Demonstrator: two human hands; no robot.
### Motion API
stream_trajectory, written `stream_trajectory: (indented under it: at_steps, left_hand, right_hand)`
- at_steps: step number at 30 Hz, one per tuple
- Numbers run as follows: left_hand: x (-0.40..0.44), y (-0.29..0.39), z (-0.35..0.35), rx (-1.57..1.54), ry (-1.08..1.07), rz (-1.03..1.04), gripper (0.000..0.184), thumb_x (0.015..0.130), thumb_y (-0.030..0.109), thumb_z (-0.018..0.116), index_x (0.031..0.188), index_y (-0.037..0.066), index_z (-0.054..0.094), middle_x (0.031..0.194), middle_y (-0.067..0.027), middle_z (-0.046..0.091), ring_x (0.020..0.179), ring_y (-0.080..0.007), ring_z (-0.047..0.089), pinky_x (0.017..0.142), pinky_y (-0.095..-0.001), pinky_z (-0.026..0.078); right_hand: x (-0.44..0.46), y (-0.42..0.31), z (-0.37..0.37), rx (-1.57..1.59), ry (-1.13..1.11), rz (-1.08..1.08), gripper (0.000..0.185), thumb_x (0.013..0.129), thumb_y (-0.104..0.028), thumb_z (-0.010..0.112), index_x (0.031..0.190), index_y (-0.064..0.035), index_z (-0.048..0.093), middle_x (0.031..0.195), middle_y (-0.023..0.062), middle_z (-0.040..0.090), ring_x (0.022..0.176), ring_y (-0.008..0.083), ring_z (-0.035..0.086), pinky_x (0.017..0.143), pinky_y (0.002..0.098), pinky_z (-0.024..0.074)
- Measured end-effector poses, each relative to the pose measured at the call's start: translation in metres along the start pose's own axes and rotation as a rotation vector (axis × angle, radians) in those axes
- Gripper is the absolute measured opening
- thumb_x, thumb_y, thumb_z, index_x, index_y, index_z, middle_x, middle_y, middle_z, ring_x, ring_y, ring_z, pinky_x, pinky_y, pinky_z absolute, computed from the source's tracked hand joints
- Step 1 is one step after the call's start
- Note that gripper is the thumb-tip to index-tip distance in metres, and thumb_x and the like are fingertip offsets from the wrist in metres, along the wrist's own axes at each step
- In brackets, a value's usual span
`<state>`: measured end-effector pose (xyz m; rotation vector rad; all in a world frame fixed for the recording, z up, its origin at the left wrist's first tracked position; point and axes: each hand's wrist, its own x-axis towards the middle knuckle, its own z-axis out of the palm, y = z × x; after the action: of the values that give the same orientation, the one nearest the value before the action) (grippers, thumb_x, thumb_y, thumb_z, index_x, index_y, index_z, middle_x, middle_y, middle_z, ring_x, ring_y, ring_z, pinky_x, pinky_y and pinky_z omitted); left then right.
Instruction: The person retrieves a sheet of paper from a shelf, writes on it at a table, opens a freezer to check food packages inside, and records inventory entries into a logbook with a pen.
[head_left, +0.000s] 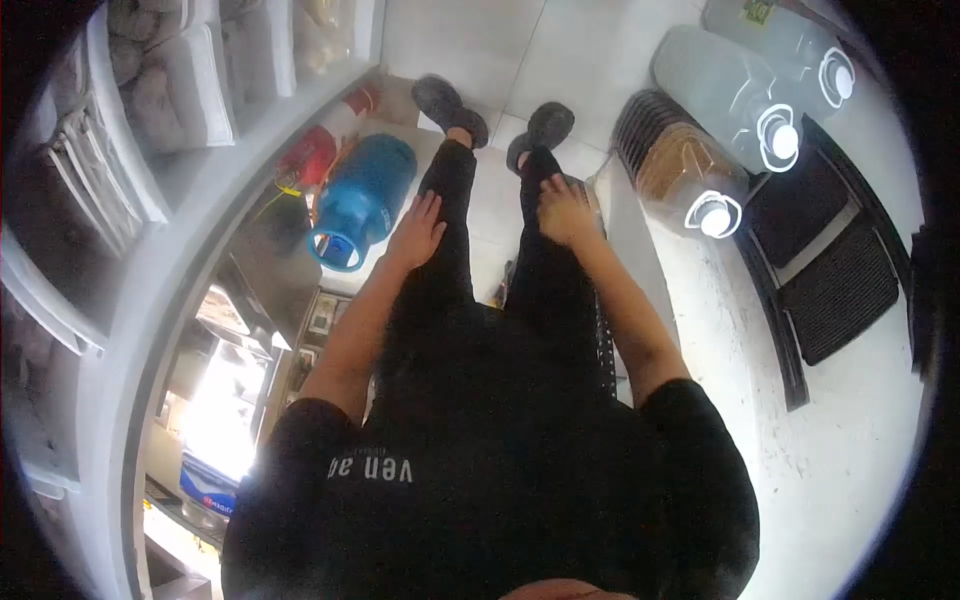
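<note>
My left hand point(417, 234) lies on my left leg near the knee, its fingers stretched out and apart, holding nothing. On my other leg rests my right hand point(568, 212), palm down, with its fingers spread and nothing seen in it. A blue gas cylinder point(363, 190) is nearest to my left hand, on its left side. Both legs, in black trousers point(545, 260), stretch away from me toward dark shoes point(437, 98) on the pale tiled floor point(570, 50).
Large bottles point(725, 95) with white caps and a brown-filled bottle point(690, 175) stand at the right, beside a black mesh panel point(835, 285). At the left are white shelves point(140, 280) with bags point(190, 90) and a red object point(308, 158).
</note>
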<state>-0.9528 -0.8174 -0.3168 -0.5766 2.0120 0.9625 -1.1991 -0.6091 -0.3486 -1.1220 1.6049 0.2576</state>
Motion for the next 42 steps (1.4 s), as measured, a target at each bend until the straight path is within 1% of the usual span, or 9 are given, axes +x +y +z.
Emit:
stream_trajectory:
  at_steps: [5,8,12,14,22,24,30,36,42]
  left_hand:
    - [-0.025,0.023,-0.028,0.116,0.086,0.031,0.057,0.089,0.032,0.056,0.138,0.007,0.045,0.151,-0.0153,0.031,0.137,-0.0417,0.028,0.108,-0.0597,0.026]
    - [-0.008,0.020,-0.064,0.171,-0.043,-0.056,0.065,0.088,0.036,0.058,0.142,0.006,0.038,0.152,-0.0153,0.028,0.139,-0.0433,0.024,0.112,-0.0580,0.022]
    - [0.108,-0.057,-0.102,-0.031,0.755,-0.013,0.073,0.082,0.022,0.068,0.142,0.001,0.034,0.145,-0.0244,0.035,0.135,-0.0381,0.034,0.110,-0.0489,0.029]
    - [0.160,-0.079,-0.145,-0.243,0.927,-0.137,0.078,0.077,0.018,0.071,0.142,-0.003,0.032,0.145,-0.0278,0.033,0.135,-0.0408,0.033,0.110,-0.0461,0.030]
    - [0.265,-0.165,-0.216,-0.878,1.188,-0.505,0.079,0.072,0.027,0.079,0.129,-0.012,0.041,0.126,-0.0321,0.047,0.122,-0.0416,0.045,0.106,-0.0447,0.034]
    - [0.293,-0.197,-0.198,-0.226,1.589,-0.591,0.074,0.070,0.037,0.080,0.118,-0.010,0.048,0.111,-0.0295,0.056,0.102,-0.0402,0.057,0.096,-0.0473,0.043]
    - [0.281,-0.192,-0.230,-0.268,1.056,-0.789,0.070,0.076,0.048,0.071,0.113,-0.009,0.053,0.117,-0.0297,0.053,0.111,-0.0394,0.052,0.096,-0.0528,0.039]
    - [0.327,-0.203,-0.203,0.339,1.552,-0.642,0.051,0.077,0.029,0.069,0.111,-0.006,0.056,0.123,-0.0257,0.050,0.119,-0.0395,0.045,0.100,-0.0538,0.033]
    - [0.309,-0.152,-0.167,0.056,1.520,-0.423,0.057,0.076,0.023,0.069,0.125,0.000,0.051,0.126,-0.0195,0.049,0.117,-0.0410,0.045,0.101,-0.0521,0.035]
  right_hand:
    - [-0.102,-0.042,0.003,0.127,0.034,-0.565,0.044,0.086,-0.028,0.051,0.120,-0.0018,0.060,0.130,0.0146,0.055,0.132,0.0331,0.040,0.112,0.0527,0.0230]
    - [-0.038,-0.014,-0.016,-0.171,-0.041,-0.401,0.042,0.085,-0.027,0.050,0.119,-0.0045,0.061,0.124,0.0138,0.059,0.131,0.0334,0.040,0.112,0.0568,0.0197]
    - [0.119,0.032,-0.082,-0.167,-0.120,0.092,0.035,0.088,-0.025,0.051,0.118,-0.0091,0.061,0.124,0.0110,0.060,0.121,0.0344,0.049,0.098,0.0597,0.0361]
    - [0.190,0.031,-0.109,-0.123,0.517,-0.106,0.037,0.093,-0.025,0.049,0.126,-0.0091,0.054,0.118,0.0127,0.062,0.110,0.0307,0.058,0.097,0.0520,0.0405]
    - [0.332,-0.046,-0.250,0.151,0.638,-0.412,0.034,0.093,-0.022,0.050,0.121,-0.0045,0.057,0.109,0.0189,0.064,0.100,0.0352,0.062,0.087,0.0484,0.0497]
    - [0.362,-0.052,-0.265,0.048,0.681,-0.483,0.033,0.093,-0.023,0.051,0.119,-0.0045,0.059,0.110,0.0184,0.065,0.101,0.0348,0.063,0.087,0.0483,0.0505]
    - [0.405,-0.073,-0.317,-0.083,0.590,-0.492,0.033,0.092,-0.024,0.054,0.118,-0.0055,0.062,0.109,0.0186,0.066,0.103,0.0351,0.062,0.089,0.0467,0.0499]
    - [0.437,-0.107,-0.317,-0.029,0.625,-0.593,0.035,0.090,-0.028,0.053,0.113,-0.0031,0.064,0.105,0.0199,0.066,0.102,0.0362,0.062,0.090,0.0452,0.0482]
    - [0.448,-0.109,-0.271,0.153,0.361,-0.470,0.045,0.092,-0.030,0.051,0.126,-0.0006,0.056,0.119,0.0232,0.060,0.110,0.0385,0.057,0.092,0.0431,0.0460]
